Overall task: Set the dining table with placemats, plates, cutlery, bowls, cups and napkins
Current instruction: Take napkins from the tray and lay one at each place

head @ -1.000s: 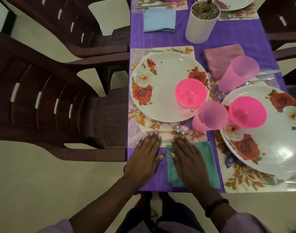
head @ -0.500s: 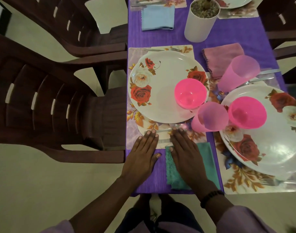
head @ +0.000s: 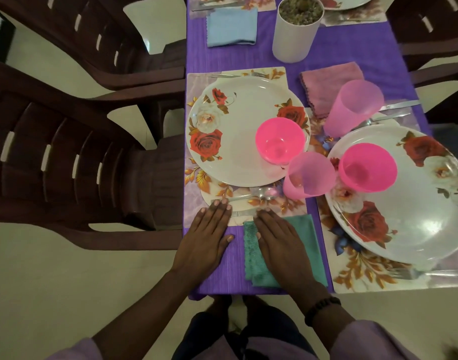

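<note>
To the left of my hands stand two dark brown slatted plastic chairs [head: 74, 157]. My left hand [head: 206, 237] lies flat, fingers straight and together, on the purple ribbed tabletop [head: 233, 271], its fingertips reaching the near edge of a glossy floral rectangular placemat [head: 196, 206] and touching the handle of a steel spoon [head: 248, 195]. A second steel handle lies just beyond the gap between my hands. Beyond my left hand that placemat carries a round white plate printed with red roses [head: 238, 136], and on the plate's right part sits a bright pink plastic bowl [head: 280, 140], empty. My right hand [head: 282, 245] rests flat, fingers straight, holding nothing, on a folded teal ribbed cloth napkin [head: 308, 245] just beside my left hand. Past it I count two translucent pale pink plastic cups: one [head: 309, 175] just beyond my right hand, another [head: 352, 107] further off beside a folded mauve napkin [head: 326, 81]. To the right of my right hand a second floral placemat [head: 365, 271] bears a second rose plate [head: 417, 211] with a second pink bowl [head: 367, 167], also empty. Far beyond my hands are a folded light blue napkin [head: 231, 26] and a white cylindrical pot filled with gravel [head: 296, 29].
</note>
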